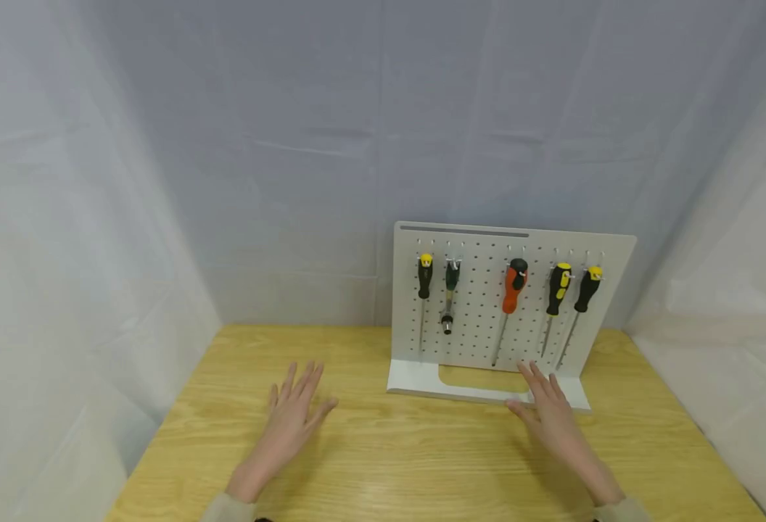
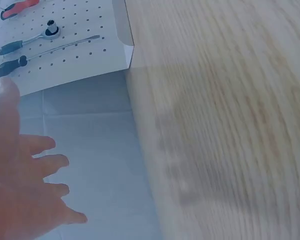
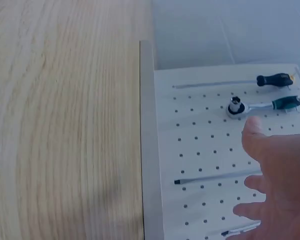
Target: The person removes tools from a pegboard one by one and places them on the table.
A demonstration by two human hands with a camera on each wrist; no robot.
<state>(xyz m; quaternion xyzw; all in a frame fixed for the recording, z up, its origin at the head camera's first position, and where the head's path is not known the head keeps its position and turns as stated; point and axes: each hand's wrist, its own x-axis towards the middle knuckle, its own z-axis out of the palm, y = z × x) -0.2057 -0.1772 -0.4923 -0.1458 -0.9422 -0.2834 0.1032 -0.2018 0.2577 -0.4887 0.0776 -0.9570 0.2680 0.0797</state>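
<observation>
My left hand [image 1: 289, 420] is held over the wooden table, fingers spread and straight, holding nothing. In front of the white pegboard's base my right hand [image 1: 553, 420] is likewise spread, with nothing in it. Upright on the table stands the pegboard [image 1: 481, 290]. From its hooks hang a black screwdriver with a yellow top [image 1: 425, 279], a green-handled ratchet wrench [image 1: 450, 293], a red and black screwdriver [image 1: 514, 290], a yellow-black screwdriver [image 1: 558, 290] and another black screwdriver [image 1: 588, 290]. The ratchet wrench's socket [image 3: 235, 104] shows in the right wrist view.
The wooden table [image 1: 370, 457] carries the pegboard at its back right. Pale cloth sheeting [image 1: 291, 181] hangs behind the table and on both sides. A flat base [image 1: 416, 377] with a cut-out juts forward from the board.
</observation>
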